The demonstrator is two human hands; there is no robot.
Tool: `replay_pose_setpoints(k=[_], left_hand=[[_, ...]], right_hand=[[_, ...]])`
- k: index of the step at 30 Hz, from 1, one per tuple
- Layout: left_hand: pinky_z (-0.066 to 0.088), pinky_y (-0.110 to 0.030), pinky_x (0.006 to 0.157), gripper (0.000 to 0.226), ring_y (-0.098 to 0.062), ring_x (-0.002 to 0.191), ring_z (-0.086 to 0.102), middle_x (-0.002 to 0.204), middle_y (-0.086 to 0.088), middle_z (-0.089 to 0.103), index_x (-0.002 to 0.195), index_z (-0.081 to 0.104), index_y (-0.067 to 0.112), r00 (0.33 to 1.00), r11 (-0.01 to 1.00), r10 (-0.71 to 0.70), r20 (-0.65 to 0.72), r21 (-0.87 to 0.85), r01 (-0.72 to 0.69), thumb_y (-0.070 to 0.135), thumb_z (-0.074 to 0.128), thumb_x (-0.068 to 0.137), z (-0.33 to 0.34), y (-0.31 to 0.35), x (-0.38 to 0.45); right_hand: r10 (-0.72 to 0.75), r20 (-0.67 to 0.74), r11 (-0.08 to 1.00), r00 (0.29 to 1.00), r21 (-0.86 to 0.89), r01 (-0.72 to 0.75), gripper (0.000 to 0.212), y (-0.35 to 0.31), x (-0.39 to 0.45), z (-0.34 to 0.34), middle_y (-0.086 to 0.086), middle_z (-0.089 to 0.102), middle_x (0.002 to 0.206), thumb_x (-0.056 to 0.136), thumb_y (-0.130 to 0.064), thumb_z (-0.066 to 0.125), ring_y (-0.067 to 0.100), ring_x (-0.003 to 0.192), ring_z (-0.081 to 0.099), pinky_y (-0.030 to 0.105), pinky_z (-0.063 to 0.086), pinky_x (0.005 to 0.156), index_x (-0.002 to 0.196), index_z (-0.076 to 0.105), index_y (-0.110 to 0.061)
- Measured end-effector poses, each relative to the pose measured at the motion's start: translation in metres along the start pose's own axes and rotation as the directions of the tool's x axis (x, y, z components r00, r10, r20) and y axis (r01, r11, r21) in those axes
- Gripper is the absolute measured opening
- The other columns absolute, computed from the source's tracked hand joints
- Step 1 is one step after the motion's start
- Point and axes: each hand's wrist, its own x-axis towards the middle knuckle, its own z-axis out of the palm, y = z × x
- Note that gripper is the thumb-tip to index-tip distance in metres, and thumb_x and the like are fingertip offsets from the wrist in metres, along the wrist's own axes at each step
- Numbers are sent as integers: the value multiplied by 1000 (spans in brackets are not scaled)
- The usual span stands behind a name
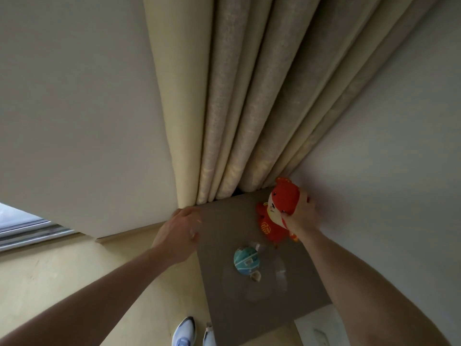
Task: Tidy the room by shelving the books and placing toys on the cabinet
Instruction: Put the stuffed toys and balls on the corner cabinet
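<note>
Two hands up and apart, my right hand point(300, 216) clutching the red plush toy point(277, 211) on the cabinet top point(224, 283), my left hand point(178, 233) blurred, fingers loose, teal ball point(245, 260) between my forearms

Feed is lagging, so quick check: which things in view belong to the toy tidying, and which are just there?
Job:
- red plush toy, gripped by right hand
- blue-green round toy, lying on the top
- grey-brown cabinet top
- left hand, holding nothing

Just there:
- cream curtain
- white-and-blue shoes
- window
</note>
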Motion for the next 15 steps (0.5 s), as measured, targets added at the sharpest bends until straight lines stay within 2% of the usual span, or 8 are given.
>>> replay_pose_setpoints(k=[3, 5, 10, 15], left_hand=[[49, -33, 99, 36, -17, 128, 50, 141, 12, 56, 117, 68, 30, 999, 999, -33, -10, -19, 33, 15, 68, 85, -1, 2, 4], [49, -33, 98, 35, -16, 127, 50, 140, 13, 56, 116, 69, 31, 999, 999, -42, -8, -14, 42, 15, 68, 85, -1, 6, 7], [49, -30, 96, 33, -13, 126, 49, 139, 15, 54, 115, 68, 32, 998, 998, -55, 0, -13, 55, 16, 69, 86, -5, 17, 10], [50, -31, 97, 34, -15, 128, 48, 142, 13, 53, 118, 69, 29, 999, 998, -48, 3, 26, 48, 14, 68, 88, -15, 33, 11]], right_hand=[[-41, -38, 997, 998, 63, 43, 87, 8, 5, -1, 16, 50, 138, 81, -36, 81, 40, 122, 56, 51, 51, 96, 152, 33, -18], [-48, -14, 996, 999, 79, 49, 90, 13, 10, -3, 17, 50, 139, 81, -33, 81, 40, 123, 55, 51, 50, 98, 154, 30, -19], [76, 59, 997, 995, 23, -77, 103, 17, 15, -12, 21, 30, 152, 86, -38, 77, 43, 132, 46, 50, 47, 101, 162, 8, -22], [32, 38, 996, 999, -84, -29, 105, 17, 8, -21, 18, 20, 159, 83, -50, 73, 46, 137, 39, 55, 44, 104, 161, 7, -29]])
